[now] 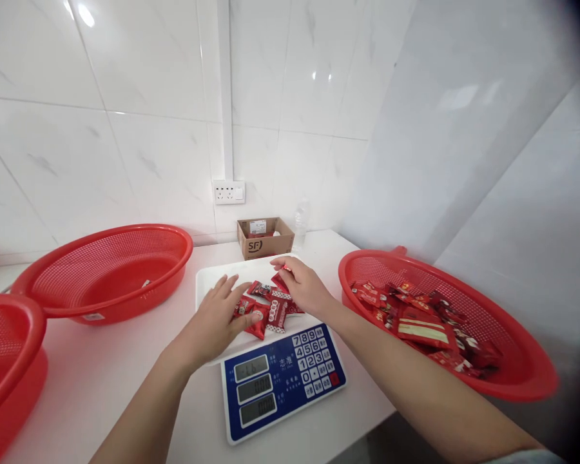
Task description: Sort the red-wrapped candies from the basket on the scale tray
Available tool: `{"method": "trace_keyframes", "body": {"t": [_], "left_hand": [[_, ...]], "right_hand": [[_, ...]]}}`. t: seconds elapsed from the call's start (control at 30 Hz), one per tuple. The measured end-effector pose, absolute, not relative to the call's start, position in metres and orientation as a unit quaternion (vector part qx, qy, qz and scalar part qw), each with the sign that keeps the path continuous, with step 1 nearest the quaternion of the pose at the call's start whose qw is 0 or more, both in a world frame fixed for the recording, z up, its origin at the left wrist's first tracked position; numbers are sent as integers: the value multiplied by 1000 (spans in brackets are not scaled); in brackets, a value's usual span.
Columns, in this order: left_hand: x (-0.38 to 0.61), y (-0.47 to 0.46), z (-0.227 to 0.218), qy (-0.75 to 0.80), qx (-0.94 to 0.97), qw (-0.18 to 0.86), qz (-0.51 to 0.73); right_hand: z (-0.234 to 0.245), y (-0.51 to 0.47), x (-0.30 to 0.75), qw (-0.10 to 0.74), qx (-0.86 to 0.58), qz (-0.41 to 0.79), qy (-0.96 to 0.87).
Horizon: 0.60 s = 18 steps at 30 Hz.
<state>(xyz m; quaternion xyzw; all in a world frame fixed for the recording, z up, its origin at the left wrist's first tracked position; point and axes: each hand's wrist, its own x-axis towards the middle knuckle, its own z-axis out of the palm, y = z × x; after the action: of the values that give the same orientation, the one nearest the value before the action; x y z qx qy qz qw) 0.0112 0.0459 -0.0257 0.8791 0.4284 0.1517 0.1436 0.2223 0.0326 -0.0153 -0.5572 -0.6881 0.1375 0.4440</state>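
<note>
Several small red snack packets [276,312] lie in a loose pile on the white pan [205,278] of a digital scale. The scale's blue keypad panel [290,370] faces me, with three small displays on its left. My left hand [212,325] is open over the left side of the pile, fingers spread, its thumb close to a packet. At the pile's right, my right hand [308,290] has its fingers bent around a red packet [280,281], partly hidden by the fingers.
A red mesh basket [526,374] holding many red packets [423,325] stands at the right. Two more red baskets, one further back [101,258] and one cut off at the left edge [9,361], stand at left. A cardboard box [273,246] and a clear bottle [301,224] are behind the scale.
</note>
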Motion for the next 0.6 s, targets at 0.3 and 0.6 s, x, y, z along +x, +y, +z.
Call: {"method": "trace_keyframes", "body": {"t": [0.3, 0.6], "left_hand": [[23, 36, -26, 373, 898, 219, 82], [13, 45, -13, 450, 814, 233, 284]], "right_hand": [[-13, 15, 231, 440, -551, 149, -694], [-3, 33, 205, 444, -542, 210, -682]]}}
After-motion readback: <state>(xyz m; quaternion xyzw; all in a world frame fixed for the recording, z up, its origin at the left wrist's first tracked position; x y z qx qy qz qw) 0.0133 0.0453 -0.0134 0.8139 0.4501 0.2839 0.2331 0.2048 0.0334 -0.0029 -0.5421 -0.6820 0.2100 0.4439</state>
